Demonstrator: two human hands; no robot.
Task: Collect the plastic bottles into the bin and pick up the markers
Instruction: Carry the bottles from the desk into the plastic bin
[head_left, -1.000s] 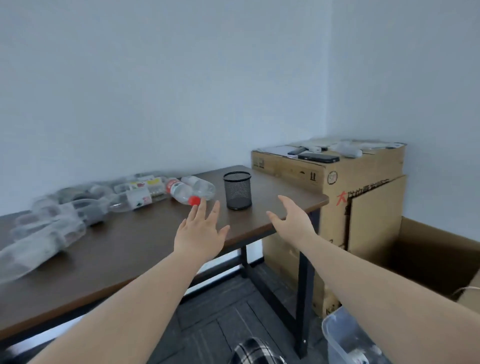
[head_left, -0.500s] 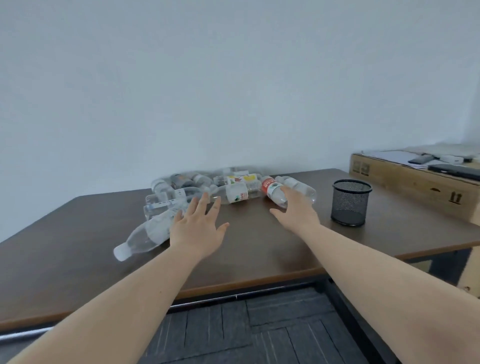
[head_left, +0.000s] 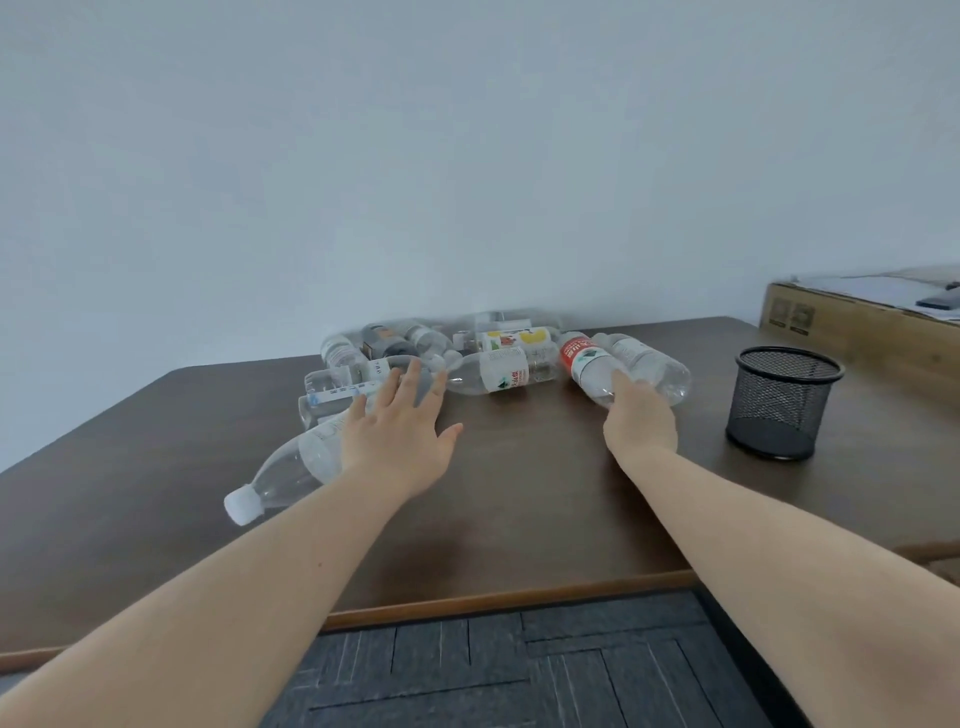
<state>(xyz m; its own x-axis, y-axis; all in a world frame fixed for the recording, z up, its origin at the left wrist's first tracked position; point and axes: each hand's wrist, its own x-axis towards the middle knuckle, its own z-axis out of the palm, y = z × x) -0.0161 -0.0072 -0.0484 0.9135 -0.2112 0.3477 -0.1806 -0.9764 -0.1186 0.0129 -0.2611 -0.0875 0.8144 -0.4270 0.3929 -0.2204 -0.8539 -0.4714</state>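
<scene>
Left hand: the left hand (head_left: 397, 441) is stretched out flat above the table, fingers straight and spread, thumb out to the side, holding nothing; its fingertips reach over the near edge of the bottle pile
Right hand: the right hand (head_left: 641, 415) lies on the lower end of the red-label bottle (head_left: 589, 366); its fingers are hidden behind the back of the hand, so whether they curl round the bottle cannot be told
Red-label bottle: clear, lying on its side at the right end of the pile, its red band toward the wall, side by side with a clear bottle (head_left: 647, 364) on its right
Bottle pile: a cluster of empty plastic bottles (head_left: 441, 353) lies on its side at the middle of the table near the wall, the labels partly blurred
White-cap bottle: a white-cap bottle (head_left: 283, 475) lies on its side nearest the front, cap pointing to the near left, its far end hidden under the left hand
White-label bottle: a white-label bottle (head_left: 501, 371) lies between the two hands, just beyond the left fingertips
Pen holder: a black mesh pen holder (head_left: 782, 402) stands upright on the table to the right of the right hand, apart from the bottles
Table: a dark brown table (head_left: 519, 509) with a lighter front edge carries everything
Cardboard box: a cardboard box (head_left: 862, 325) stands beyond the table's right end with papers and a dark flat thing on top
Floor: grey carpet tiles (head_left: 519, 670) show below the table edge
</scene>
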